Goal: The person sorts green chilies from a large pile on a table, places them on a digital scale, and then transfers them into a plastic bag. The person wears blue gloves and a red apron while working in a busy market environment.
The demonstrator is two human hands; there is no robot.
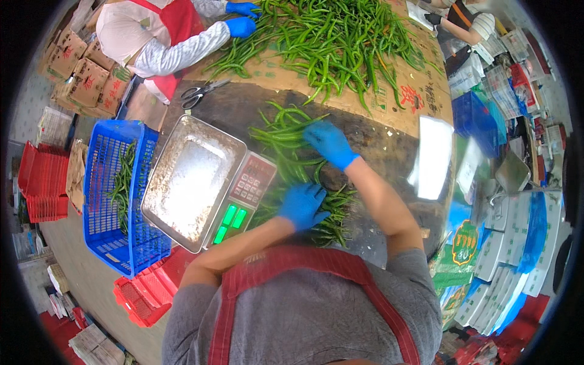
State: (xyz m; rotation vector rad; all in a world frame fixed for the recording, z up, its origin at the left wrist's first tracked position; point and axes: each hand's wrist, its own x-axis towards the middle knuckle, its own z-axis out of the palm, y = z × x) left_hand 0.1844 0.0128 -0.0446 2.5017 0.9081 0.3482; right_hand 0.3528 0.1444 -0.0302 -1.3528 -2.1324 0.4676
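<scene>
Head view — left hand loosely spread, right hand, grip unclear — at green peppers.

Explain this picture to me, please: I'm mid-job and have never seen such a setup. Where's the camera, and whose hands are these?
There's no robot here. One wide fisheye camera on a person's head looks down, so edges bend; picture left is the wearer's left.

The wearer's left hand and right hand, both in blue gloves, are at loose green peppers on the dark work surface. I can't tell how firmly either grips them.

Left of them sits a scale with green lit displays and no peppers on its pan; scissors lie beyond it. A larger pepper heap lies at the far end. The blue crate further left holds some peppers.

The blue-gloved hand at top left belongs to a co-worker.
</scene>
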